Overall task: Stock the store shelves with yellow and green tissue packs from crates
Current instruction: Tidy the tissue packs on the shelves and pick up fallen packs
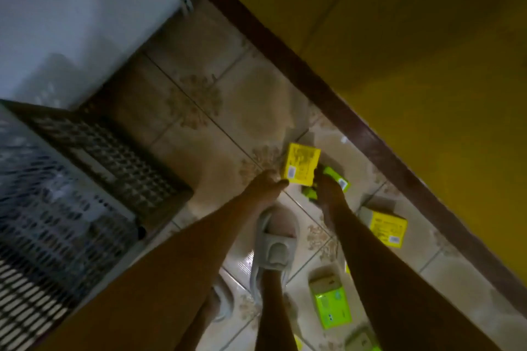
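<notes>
Glossy patterned ceramic floor tiles (199,111) at centre; shiny film on yellow pack (302,165) and green pack (332,306), lower right; perforated plastic crates (108,157) at left; matt rubbery slipper (275,245)

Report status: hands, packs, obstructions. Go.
Left hand at yellow pack, grip unclear. Right hand gripping green pack. More packs loose on floor. Crate at left.
</notes>
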